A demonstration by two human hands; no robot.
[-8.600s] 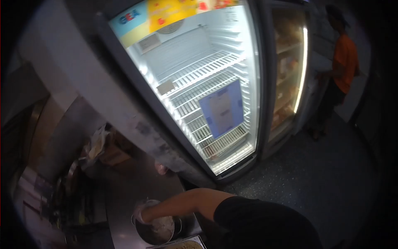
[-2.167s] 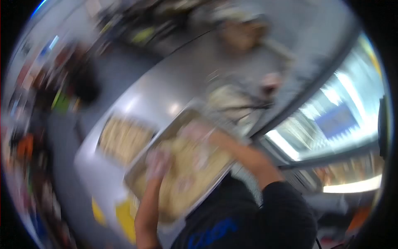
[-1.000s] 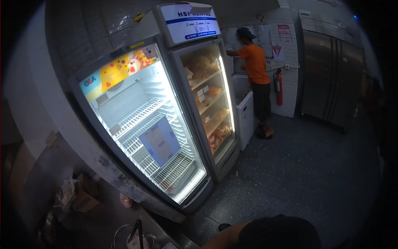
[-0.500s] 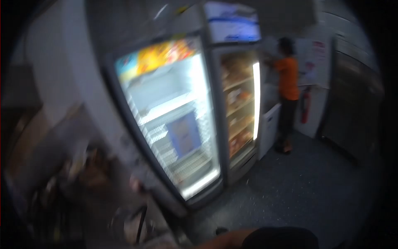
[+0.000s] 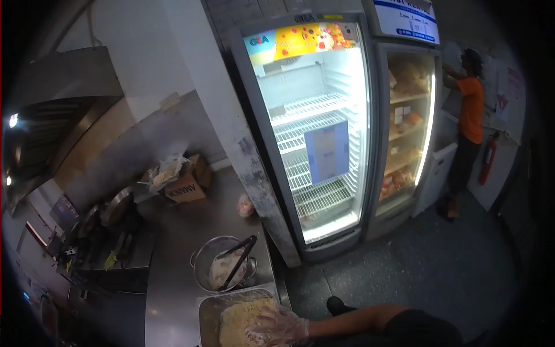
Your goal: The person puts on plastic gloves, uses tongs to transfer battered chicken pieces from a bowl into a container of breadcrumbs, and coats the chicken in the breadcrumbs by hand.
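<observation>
A clear plastic glove covers my right hand (image 5: 278, 325), which lies spread on pale crumbs (image 5: 244, 319) in a metal tray (image 5: 209, 312) at the bottom edge. Whether it holds anything under the palm is hidden. My left hand is out of view. Just beyond the tray stands a metal pot (image 5: 199, 267) with pale contents (image 5: 222, 270), and dark tongs (image 5: 240, 263) rest in it. Tray and pot are on a steel counter (image 5: 173, 289).
A lit glass-door fridge (image 5: 324, 153) and a second one (image 5: 402, 136) stand beyond the counter. A cardboard box (image 5: 185, 189) and a pink bundle (image 5: 245, 206) sit farther back. Pans (image 5: 118, 205) are at left. A person in orange (image 5: 471, 110) stands at far right.
The view has swung left and down, so the fridges sit farther right and the counter shows more. My right hand and the crumb tray, out of view half a second ago, are now visible.
</observation>
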